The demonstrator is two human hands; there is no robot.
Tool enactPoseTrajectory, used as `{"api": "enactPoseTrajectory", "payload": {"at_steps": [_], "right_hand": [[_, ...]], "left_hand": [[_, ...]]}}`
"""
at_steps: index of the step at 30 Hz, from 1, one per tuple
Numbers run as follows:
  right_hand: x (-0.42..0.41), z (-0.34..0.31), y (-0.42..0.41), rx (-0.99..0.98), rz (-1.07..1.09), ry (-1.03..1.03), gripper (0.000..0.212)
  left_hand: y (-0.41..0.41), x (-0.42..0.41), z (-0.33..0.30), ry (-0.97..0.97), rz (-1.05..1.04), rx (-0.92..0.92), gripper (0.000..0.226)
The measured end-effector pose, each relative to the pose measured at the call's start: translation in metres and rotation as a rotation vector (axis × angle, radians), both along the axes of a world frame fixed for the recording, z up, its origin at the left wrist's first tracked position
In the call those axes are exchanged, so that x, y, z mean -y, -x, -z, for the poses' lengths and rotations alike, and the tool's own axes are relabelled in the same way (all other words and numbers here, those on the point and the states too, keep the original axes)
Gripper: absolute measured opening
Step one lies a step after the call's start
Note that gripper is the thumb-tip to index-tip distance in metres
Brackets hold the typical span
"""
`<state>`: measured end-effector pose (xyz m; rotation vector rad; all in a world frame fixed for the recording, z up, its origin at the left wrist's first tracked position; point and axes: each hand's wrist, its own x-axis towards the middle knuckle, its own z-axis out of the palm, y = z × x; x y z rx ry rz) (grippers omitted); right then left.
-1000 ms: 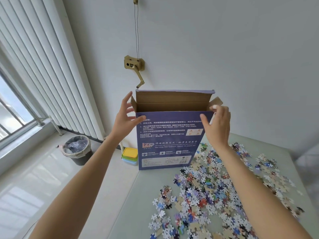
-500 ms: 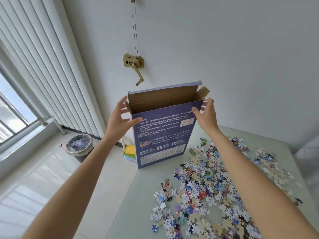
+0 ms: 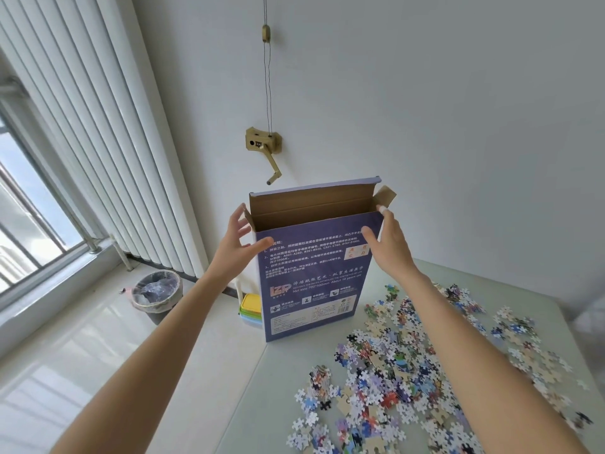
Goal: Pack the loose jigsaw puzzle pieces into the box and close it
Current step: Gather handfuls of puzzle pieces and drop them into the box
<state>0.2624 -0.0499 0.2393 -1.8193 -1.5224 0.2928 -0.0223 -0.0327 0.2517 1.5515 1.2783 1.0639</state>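
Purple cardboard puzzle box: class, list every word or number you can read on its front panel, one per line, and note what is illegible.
"LZP": logo on the purple cardboard puzzle box.
"Net size 700*500mm About 14 years old": beside the logo.
Chinese instruction lines, code numbers, bottom label and barcode: too small or blurred.

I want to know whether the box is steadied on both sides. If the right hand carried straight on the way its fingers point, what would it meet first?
Most likely the box: the right hand points up and forward at its upper right corner, by the small side flap. Contact is unclear.
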Motion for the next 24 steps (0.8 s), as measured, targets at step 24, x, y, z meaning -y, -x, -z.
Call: {"api": "enactPoseTrajectory", "payload": {"at_steps": [24], "right_hand": [[0.250,0.137,-0.025,-0.043,-0.137,0.514,0.028]], "left_hand": [[-0.073,0.183,0.133,0.135,0.151,-0.279,0.022]]}}
